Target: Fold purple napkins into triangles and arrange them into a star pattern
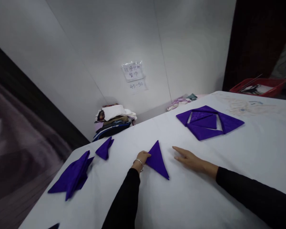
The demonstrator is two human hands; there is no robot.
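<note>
A purple cloth napkin (pixel 157 160), folded into a triangle, lies on the white table in front of me. My left hand (pixel 143 159), with a bracelet at the wrist, pinches its left edge between thumb and fingers. To the right of the napkin, my right hand (pixel 189 159) hovers apart from it, fingers stretched out and holding nothing. Farther right, several folded purple napkins (pixel 200 131) form a ring with a triangle inside. On the left are a small folded purple napkin (pixel 104 149) and a larger purple folded bundle (pixel 72 175).
A pile of folded clothes (pixel 115 119) stands beyond the table's far edge, by the wall. More cloths (pixel 180 102) lie farther right. A red basket (pixel 257 86) holding scissors is at the back right. A handwritten sign (pixel 132 71) hangs on the wall.
</note>
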